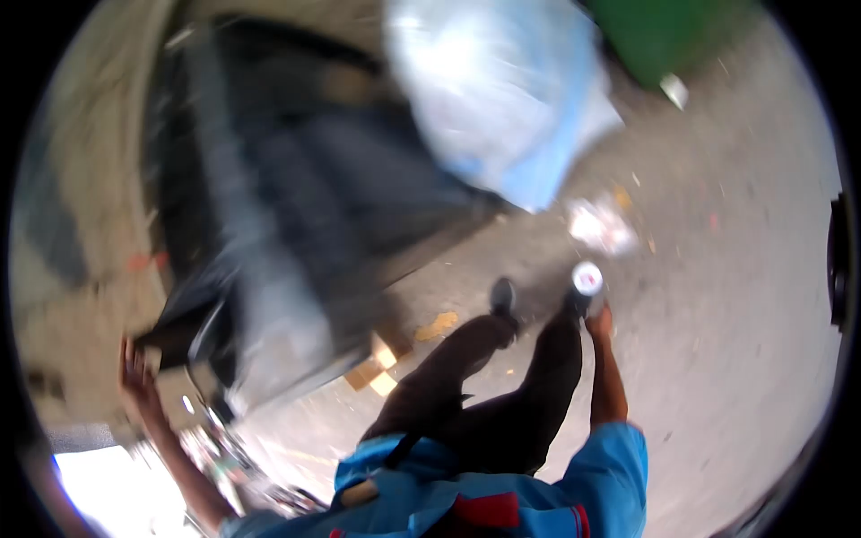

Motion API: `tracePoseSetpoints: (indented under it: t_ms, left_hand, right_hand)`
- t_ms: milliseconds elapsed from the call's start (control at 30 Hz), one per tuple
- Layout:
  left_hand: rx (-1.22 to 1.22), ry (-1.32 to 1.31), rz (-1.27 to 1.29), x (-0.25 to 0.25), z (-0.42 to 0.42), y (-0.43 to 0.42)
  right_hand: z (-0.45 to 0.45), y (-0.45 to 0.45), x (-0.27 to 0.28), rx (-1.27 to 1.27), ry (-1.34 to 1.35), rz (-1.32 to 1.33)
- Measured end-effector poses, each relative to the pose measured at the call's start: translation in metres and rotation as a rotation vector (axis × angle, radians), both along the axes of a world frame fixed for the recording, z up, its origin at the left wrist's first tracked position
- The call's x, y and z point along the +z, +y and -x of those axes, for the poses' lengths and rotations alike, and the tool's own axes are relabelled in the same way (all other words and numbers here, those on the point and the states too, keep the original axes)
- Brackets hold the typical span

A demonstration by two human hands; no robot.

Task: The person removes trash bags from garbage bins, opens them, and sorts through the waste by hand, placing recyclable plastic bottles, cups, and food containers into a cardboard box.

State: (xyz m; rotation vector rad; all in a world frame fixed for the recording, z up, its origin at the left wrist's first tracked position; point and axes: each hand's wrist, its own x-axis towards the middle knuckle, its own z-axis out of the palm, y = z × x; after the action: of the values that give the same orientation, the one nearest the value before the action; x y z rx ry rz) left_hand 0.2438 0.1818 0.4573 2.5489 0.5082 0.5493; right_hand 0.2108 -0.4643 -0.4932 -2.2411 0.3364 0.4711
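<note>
My right hand (599,320) is low at my right side, closed around a round white-topped container (587,279) with a small reddish mark on its top. Out to the left, my left hand (138,381) is raised with its fingers stretched apart. It is beside a dark flap (175,341) at the edge of a large black bin-like object (314,170); blur hides whether they touch. Nothing shows in the left palm.
A big whitish-blue plastic bag (502,90) is ahead, beside a green object (668,36). Crumpled clear plastic (601,226) and flattened brown scraps (437,325) litter the grey ground. Cardboard pieces (381,363) lie by the black object's near edge.
</note>
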Motion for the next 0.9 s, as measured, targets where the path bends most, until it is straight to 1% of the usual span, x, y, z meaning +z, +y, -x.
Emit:
tracePoseSetpoints:
  t_ms: [33,67,100,133,167,200,267,300,333,367,400,433,467,500,567,600,633,667,700,733,800,833,867,900]
  left_hand:
    - [0.055,-0.243,0.696,-0.010,-0.025,-0.040]
    - [-0.069,-0.190,0.815,-0.010,-0.038,-0.040]
    - [-0.024,-0.280,0.864,-0.012,-0.060,-0.063]
    - [-0.159,-0.247,0.927,-0.013,-0.080,-0.071]
    - [-0.170,-0.261,0.920,-0.013,-0.094,-0.071]
    - [-0.181,-0.275,0.913,-0.008,-0.101,-0.075]
    - [-0.274,-0.201,0.828,0.002,-0.132,-0.090]
    - [-0.271,-0.221,0.821,0.003,-0.146,-0.098]
    - [-0.267,-0.235,0.816,0.014,-0.157,-0.103]
    - [-0.344,-0.232,0.795,0.019,-0.172,-0.105]
    - [-0.332,-0.253,0.812,0.028,-0.164,-0.118]
    - [-0.360,-0.390,0.853,0.047,-0.130,-0.135]
    - [-0.356,-0.488,0.915,0.053,-0.124,-0.143]
    - [-0.342,-0.499,0.937,0.050,-0.139,-0.148]
    - [-0.277,-0.715,1.167,0.060,-0.150,-0.152]
    - [-0.259,-0.719,1.186,0.068,-0.147,-0.147]
    - [-0.395,-0.676,1.182,0.077,-0.143,-0.147]
    - [-0.545,-0.638,1.161,0.085,-0.147,-0.141]
    - [-0.629,-0.716,1.218,0.089,-0.152,-0.130]
    - [-0.628,-0.722,1.222,0.099,-0.152,-0.127]
    - [-0.756,-0.836,1.456,0.124,-0.154,-0.123]
    - [-0.777,-0.839,1.380,0.129,-0.159,-0.118]
    - [-0.783,-0.845,1.381,0.133,-0.160,-0.112]
    - [-0.928,-0.803,1.413,0.138,-0.161,-0.106]
  right_hand:
    - [-0.009,-0.017,0.083,-0.037,0.066,0.083]
    - [-0.012,-0.034,0.127,-0.119,0.126,-0.013]
    - [-0.030,-0.038,0.169,-0.364,0.186,-0.350]
    - [-0.061,-0.039,0.222,-0.543,0.202,-0.610]
    - [-0.094,-0.035,0.304,-0.612,0.089,-0.680]
    - [-0.121,-0.047,0.360,-0.562,0.062,-0.653]
    - [-0.180,-0.065,0.450,-0.619,-0.164,-0.678]
    - [-0.215,-0.067,0.512,-0.544,-0.261,-0.667]
    - [-0.249,-0.060,0.588,-0.471,-0.350,-0.652]
    - [-0.283,-0.046,0.650,-0.328,-0.417,-0.631]
    - [-0.292,-0.033,0.710,-0.184,-0.479,-0.608]
    - [-0.272,-0.016,0.771,-0.048,-0.510,-0.637]
    - [-0.268,0.011,0.815,0.083,-0.487,-0.645]
    - [-0.282,0.052,0.841,0.280,-0.464,-0.643]
    - [-0.283,0.141,0.871,0.661,-0.403,-0.665]
    - [-0.280,0.193,0.884,0.844,-0.413,-0.623]
    - [-0.273,0.231,0.893,0.959,-0.249,-0.533]
    - [-0.274,0.269,0.875,1.105,-0.303,-0.538]
    - [-0.277,0.306,0.872,1.277,-0.300,-0.248]
    - [-0.278,0.334,0.868,1.425,-0.278,0.048]
    - [-0.286,0.370,0.844,1.354,-0.184,0.230]
    - [-0.290,0.372,0.827,1.257,-0.291,0.207]
    - [-0.294,0.374,0.805,1.255,-0.296,0.215]
    - [-0.301,0.375,0.782,1.143,-0.269,0.113]
